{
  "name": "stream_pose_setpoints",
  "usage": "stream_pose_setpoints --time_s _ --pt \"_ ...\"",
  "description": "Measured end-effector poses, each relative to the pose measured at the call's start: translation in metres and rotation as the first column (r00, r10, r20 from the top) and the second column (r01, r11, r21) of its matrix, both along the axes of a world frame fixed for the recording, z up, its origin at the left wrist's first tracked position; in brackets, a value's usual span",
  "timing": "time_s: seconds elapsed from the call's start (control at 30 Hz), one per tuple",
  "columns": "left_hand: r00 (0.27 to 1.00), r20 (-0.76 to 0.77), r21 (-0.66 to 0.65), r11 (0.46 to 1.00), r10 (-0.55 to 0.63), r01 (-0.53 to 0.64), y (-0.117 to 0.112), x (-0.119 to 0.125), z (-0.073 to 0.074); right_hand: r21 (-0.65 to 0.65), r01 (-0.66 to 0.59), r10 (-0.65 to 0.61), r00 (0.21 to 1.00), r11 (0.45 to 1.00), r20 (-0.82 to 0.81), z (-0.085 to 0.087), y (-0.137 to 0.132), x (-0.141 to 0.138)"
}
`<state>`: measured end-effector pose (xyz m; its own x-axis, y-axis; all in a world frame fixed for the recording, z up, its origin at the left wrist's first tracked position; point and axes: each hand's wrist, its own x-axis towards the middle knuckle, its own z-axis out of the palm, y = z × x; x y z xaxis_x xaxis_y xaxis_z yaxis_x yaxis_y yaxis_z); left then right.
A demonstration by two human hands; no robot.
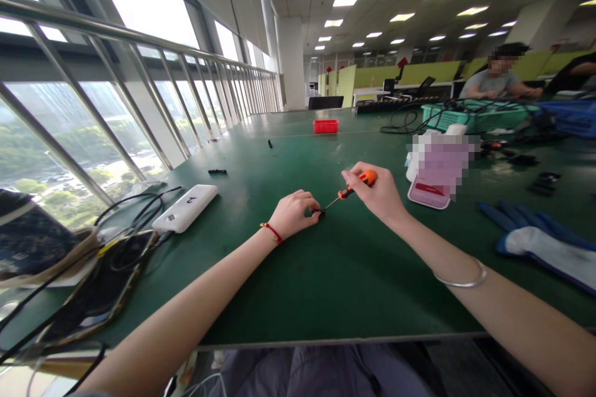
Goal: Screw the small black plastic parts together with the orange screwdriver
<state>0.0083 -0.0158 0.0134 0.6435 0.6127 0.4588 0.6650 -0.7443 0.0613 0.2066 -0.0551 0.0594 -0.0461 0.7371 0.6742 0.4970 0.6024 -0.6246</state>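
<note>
Orange-and-black screwdriver [345, 193] slants over the middle of the green counter [298, 291], its handle gripped in the right hand [379, 195] — and the tip's down at a small black part [321, 213], pinched between thumb and fingers of the left hand [293, 216]! Red basket [325, 127] sits farther back — white power bank [186, 208] off left.
</note>
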Motion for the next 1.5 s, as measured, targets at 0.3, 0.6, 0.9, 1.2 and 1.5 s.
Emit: stream_pose_setpoints --time_s 0.3,0.6,0.9,1.2,1.5 --pt "1.000 -0.001 -0.005 1.000 -0.009 0.009 0.001 -0.001 0.000 -0.052 -0.006 0.003 0.998 0.999 -0.060 -0.002 -0.002 -0.001" --pt "1.000 -0.003 -0.008 1.000 -0.003 0.003 0.002 0.000 0.001 -0.014 -0.034 0.033 0.999 0.999 -0.043 -0.003 -0.003 -0.004" --pt "1.000 0.013 -0.004 1.000 -0.014 0.014 0.002 0.000 0.001 -0.076 -0.025 0.029 0.999 0.997 0.045 -0.004 -0.007 -0.008" --pt "0.999 0.028 -0.047 0.999 0.026 -0.024 0.003 -0.001 0.000 -0.079 -0.025 0.026 1.000 0.997 0.013 -0.010 -0.002 -0.006" --pt "0.987 0.130 -0.128 0.989 0.089 -0.073 0.005 -0.002 -0.003 0.012 -0.044 0.044 0.998 0.999 0.033 -0.007 -0.005 -0.006"
